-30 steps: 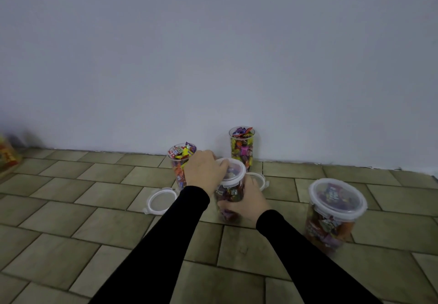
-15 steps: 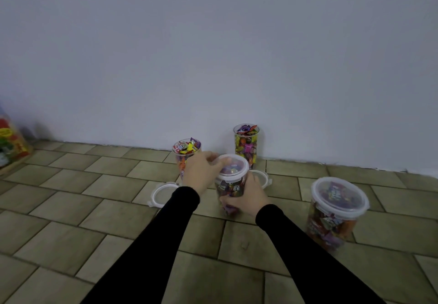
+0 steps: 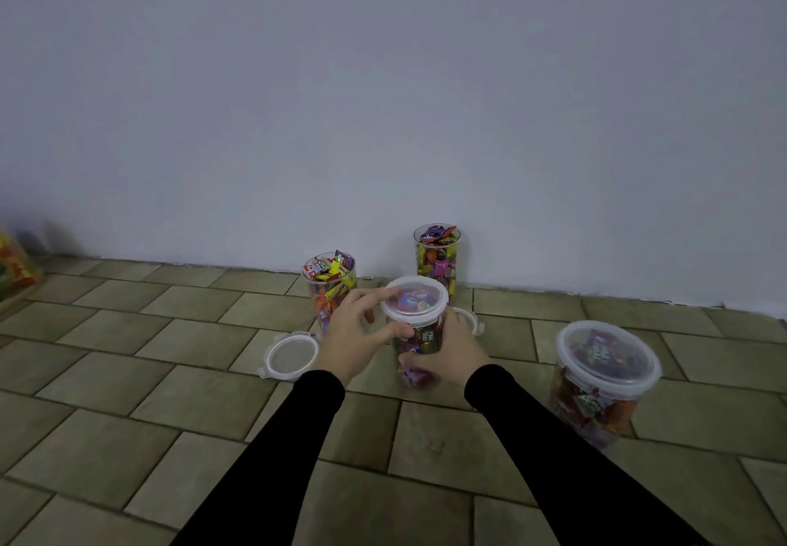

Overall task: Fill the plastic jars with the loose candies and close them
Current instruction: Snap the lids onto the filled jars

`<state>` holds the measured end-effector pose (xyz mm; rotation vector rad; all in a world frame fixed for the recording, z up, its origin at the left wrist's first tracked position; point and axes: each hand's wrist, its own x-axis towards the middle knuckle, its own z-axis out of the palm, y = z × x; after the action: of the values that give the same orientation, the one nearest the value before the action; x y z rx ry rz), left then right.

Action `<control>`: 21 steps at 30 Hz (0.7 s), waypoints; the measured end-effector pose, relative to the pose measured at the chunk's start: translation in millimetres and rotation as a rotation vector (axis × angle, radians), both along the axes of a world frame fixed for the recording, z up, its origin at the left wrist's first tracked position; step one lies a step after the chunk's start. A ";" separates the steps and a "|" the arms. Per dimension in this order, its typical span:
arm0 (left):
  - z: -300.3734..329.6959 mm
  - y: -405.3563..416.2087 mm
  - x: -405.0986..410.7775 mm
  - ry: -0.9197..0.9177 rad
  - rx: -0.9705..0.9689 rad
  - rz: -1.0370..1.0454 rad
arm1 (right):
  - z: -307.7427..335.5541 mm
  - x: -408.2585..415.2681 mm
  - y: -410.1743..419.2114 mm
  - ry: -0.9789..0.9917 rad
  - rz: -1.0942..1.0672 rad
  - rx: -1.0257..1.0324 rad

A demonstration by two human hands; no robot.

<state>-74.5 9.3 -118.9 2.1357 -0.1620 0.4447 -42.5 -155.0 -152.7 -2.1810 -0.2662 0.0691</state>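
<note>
While the right hand (image 3: 447, 347) wraps the middle jar (image 3: 415, 345) to steady it, the left hand (image 3: 355, 334) pinches its lid (image 3: 414, 299), likely seating it. Behind that jar, two open jars (image 3: 330, 285) wait; a loose lid (image 3: 291, 354) lies left.

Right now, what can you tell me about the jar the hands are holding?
The held jar is a clear plastic tube packed with bright wrapped candies. It stands upright on the tiled floor, in front of two open, full jars by the wall. A whitish see-through lid sits on top; whether it is fully shut can't be told. The left hand grips the lid's rim, and the right hand wraps the jar's body.
</note>
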 end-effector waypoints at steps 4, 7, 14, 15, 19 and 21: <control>-0.9 -3.0 2.1 -0.016 -0.010 0.000 | 4.5 -2.8 -1.5 -0.009 -0.040 0.024; -1.3 -0.9 1.1 -0.001 0.015 -0.030 | -6.7 -18.6 8.5 0.036 -0.181 0.121; -18.4 30.6 -9.8 -0.090 0.091 -0.004 | -46.6 -69.4 39.6 0.189 -0.210 0.046; -22.6 39.8 -12.3 -0.094 0.115 0.034 | -46.0 -70.0 47.3 0.187 -0.168 0.036; -35.8 79.2 -21.3 0.074 0.397 0.168 | -26.9 -56.4 80.2 0.097 -0.041 -0.008; -38.6 95.0 -22.5 0.168 0.522 0.193 | -16.6 -44.4 94.9 0.089 -0.027 0.037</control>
<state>-97.1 104.4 -157.6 2.7050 0.0313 0.3572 -86.9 -60.1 -169.3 -2.1385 -0.1859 0.1442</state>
